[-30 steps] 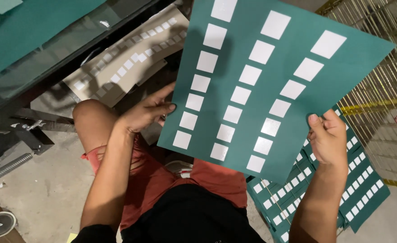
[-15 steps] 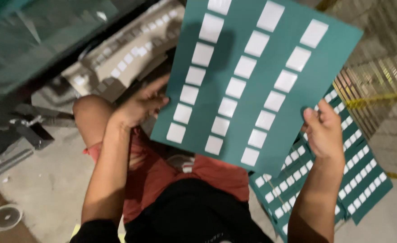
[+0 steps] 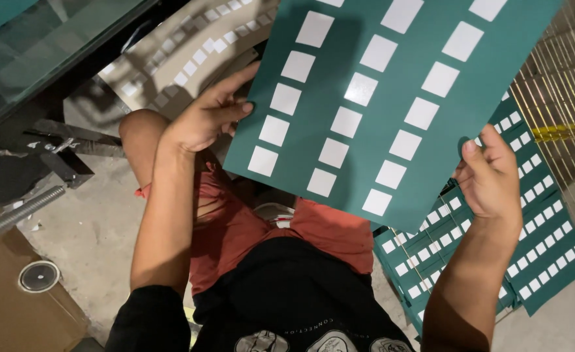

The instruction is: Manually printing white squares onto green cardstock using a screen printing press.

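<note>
Between both hands, a large green sheet [image 3: 392, 98] with rows of white square labels is held up over the lap, tilted. At its left edge the left hand [image 3: 202, 117] pinches it, thumb on the front and fingers behind. At the lower right edge the right hand [image 3: 489, 179] grips it the same way, thumb on the face. Below the right hand, a stack of matching green sheets [image 3: 529, 241] lies on the floor, fanned slightly. Behind the left hand rests a pale beige sheet [image 3: 176, 58] with small white squares. Near the lower left lies a round white disc [image 3: 39, 276].
</note>
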